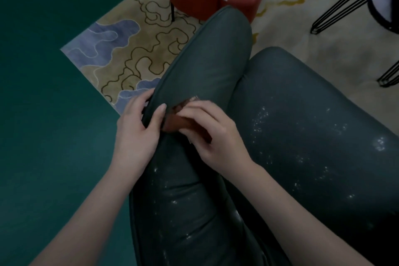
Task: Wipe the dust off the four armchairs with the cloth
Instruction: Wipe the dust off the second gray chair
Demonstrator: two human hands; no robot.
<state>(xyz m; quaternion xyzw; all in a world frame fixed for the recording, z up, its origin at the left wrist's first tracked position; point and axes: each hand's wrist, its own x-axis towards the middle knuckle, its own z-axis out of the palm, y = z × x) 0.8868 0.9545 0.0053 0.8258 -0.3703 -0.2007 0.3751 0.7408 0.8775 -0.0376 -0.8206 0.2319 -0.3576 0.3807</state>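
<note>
Cloth (183,121): brown, was held on the arm of the dark armchair (302,136) (white dust specks were noted nearby).
Right hand (213,136): was closed around the cloth.
Left hand (138,134): was clamped on the arm's edge.

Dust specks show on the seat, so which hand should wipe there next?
Right. The right hand holds the cloth and sits nearer the seat; the left hand grips the armrest edge.
</note>
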